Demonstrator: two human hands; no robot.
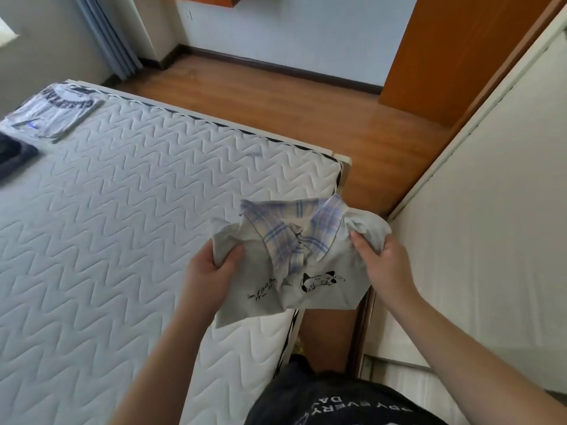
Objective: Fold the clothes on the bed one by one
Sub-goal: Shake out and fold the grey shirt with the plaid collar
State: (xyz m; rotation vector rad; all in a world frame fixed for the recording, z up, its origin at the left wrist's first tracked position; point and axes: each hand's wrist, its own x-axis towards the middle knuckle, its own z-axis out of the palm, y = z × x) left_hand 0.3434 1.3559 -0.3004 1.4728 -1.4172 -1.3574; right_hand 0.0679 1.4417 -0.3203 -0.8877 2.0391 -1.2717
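- Shirt (294, 265), pale grey with a blue-and-cream plaid collar and a small black cat print on the chest, held up in the air over the near right corner of the bed (129, 210), partly past the bed's edge.
- Left hand (211, 271): grip clamped on the shirt's left shoulder, thumb on the front, cloth bunched in the fist.
- Right hand (383, 265): grip clamped on the right shoulder, thumb pressed into the fabric, sleeve cloth bulging above the knuckles.
- Shirt hangs crumpled between the two hands, collar uppermost and away from the person, lower part gathered and creased; possibly already half folded, hard to tell.
- Bed surface: white quilted mattress with a zigzag stitch.
- Folded grey T-shirt (55, 108) with dark block lettering lies flat at the far left corner of the bed.
- Dark garment (15, 151) just beside it at the left edge, mostly cut off by the frame.
- Wooden floor (276, 96) beyond the bed; white cupboard front (491, 210) to the right.
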